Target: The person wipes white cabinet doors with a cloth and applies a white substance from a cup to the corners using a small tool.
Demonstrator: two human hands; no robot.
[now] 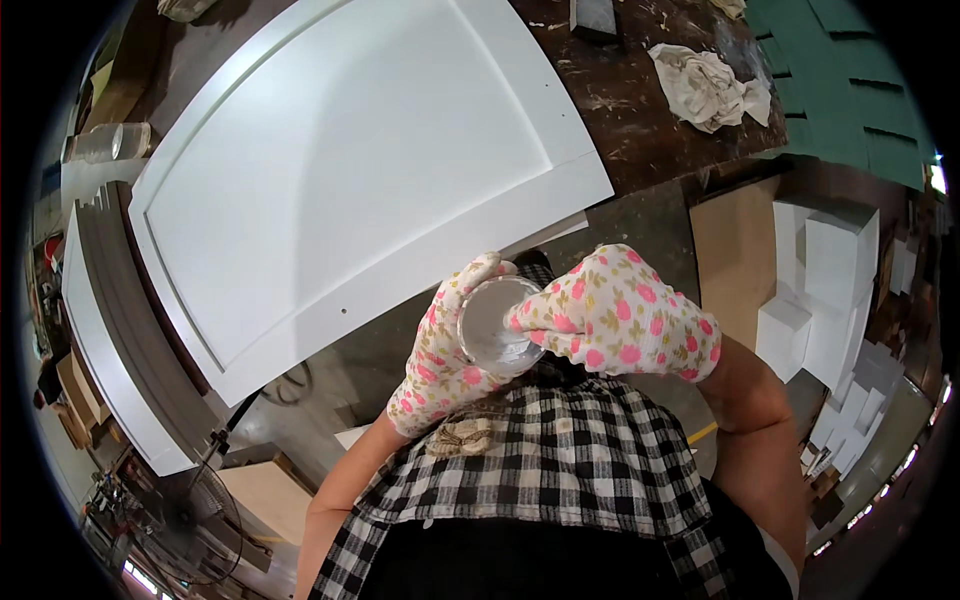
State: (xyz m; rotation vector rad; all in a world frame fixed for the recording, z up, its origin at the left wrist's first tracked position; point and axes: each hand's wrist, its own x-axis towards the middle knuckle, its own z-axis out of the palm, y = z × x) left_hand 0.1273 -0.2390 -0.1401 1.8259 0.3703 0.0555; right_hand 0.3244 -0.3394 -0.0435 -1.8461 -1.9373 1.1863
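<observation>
Both my hands wear white gloves printed with pink flowers. In front of my chequered apron (560,440), my left hand (437,345) wraps round a small round tub (485,310). White paste (514,350) coats part of its inside. My right hand (630,318) reaches over the tub's right rim, with its fingers pinched together just inside. Whatever those fingers hold, if anything, is hidden. Just beyond the tub lies a large white framed panel (380,130) with a recessed middle, flat on the dark, worn worktable (640,150).
A crumpled white cloth (700,88) and a dark grey block (594,18) lie on the table at the far right. White boxes (825,270) stand to the right. At the left are stacked panels (125,340), a transparent jar (130,141) and a fan (185,515).
</observation>
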